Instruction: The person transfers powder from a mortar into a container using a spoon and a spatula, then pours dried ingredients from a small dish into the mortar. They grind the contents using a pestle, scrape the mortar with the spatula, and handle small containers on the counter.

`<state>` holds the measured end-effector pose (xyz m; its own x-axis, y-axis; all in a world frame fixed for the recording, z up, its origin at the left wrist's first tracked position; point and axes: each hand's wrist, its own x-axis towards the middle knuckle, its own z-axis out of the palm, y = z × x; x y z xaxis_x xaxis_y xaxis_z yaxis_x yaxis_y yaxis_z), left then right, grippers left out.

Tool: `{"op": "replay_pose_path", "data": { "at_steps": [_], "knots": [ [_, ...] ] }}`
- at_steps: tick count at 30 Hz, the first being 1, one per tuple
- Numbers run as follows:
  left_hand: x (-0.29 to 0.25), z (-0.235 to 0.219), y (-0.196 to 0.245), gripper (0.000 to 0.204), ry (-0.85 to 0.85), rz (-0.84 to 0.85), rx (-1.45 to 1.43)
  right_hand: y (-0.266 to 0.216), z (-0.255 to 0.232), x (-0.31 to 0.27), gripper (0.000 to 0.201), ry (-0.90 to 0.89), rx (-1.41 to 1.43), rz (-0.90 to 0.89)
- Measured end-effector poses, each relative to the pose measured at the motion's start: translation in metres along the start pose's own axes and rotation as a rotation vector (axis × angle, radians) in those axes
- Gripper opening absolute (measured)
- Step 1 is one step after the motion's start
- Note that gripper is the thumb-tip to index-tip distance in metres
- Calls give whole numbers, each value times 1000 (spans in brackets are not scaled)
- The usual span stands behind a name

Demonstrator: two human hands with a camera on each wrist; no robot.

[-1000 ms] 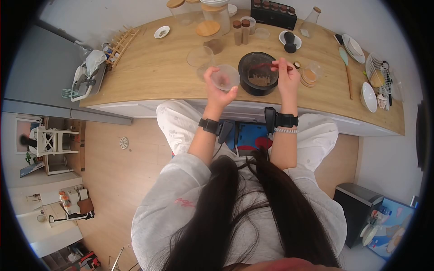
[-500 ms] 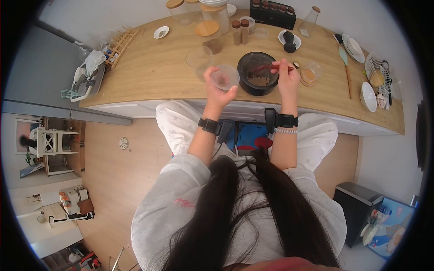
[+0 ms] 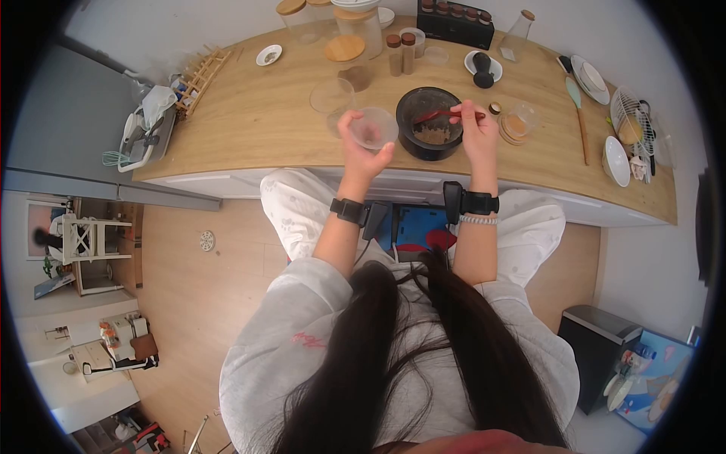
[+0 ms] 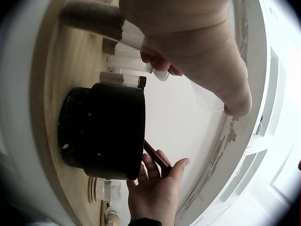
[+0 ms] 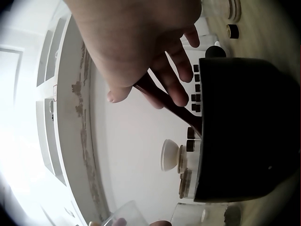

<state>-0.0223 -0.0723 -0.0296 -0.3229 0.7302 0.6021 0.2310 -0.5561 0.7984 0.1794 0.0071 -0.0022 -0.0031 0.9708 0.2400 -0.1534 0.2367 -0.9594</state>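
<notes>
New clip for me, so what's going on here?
The person's left hand grips a clear cup beside a black pot, which stands on the wooden counter. The right hand holds a dark red utensil with its far end inside the pot, where some brown material lies.

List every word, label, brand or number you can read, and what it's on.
No text is readable.
Red script on the gray top: too small and blurred to read.
Pale label-like patch on the corked bottle: too small to read.
Black pot, clear cup and red utensil: no lettering made out.
</notes>
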Motion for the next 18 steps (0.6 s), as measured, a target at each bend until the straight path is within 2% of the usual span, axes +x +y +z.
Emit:
{"op": "replay_pose_path", "data": {
  "at_steps": [9, 18],
  "knots": [
    [-1, 2, 4, 72, -23, -1, 16, -4, 4, -2, 30, -61, 11, -46],
    [-3, 3, 5, 73, -48, -5, 75, -8, 2, -2, 25, -121, -17, -10]
  ]
}}
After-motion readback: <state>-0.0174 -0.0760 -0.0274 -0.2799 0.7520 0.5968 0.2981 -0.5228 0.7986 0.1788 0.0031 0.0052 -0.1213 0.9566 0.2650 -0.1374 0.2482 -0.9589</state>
